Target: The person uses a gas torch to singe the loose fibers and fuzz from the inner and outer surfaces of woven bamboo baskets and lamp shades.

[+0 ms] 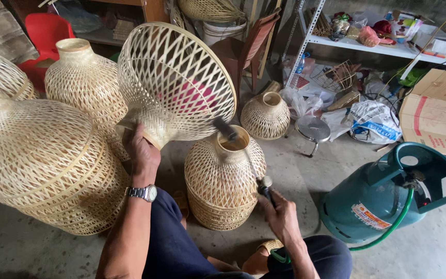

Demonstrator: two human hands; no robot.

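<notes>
The left hand, wearing a wristwatch, has its fingers closed round the narrow neck of a woven bamboo lampshade, holding it raised and tilted so the wide mouth faces the camera, near the middle of the scene. The right hand grips the handle of a gas torch, fingers wrapped shut; its nozzle sits at the lower right rim of the raised shade. No flame can be made out. A green hose runs from the torch to a teal gas cylinder lying on the concrete floor at near right. Risks, as judged: dwelling too long would scorch or ignite the thin strips; the finished shade standing directly below the nozzle is exposed; the hose crosses close beside the knee and could snag. Room is tight: a stack of shades crowds the left, another shade stands behind, and a small shade and stool occupy the far side. Open floor remains only near right.
</notes>
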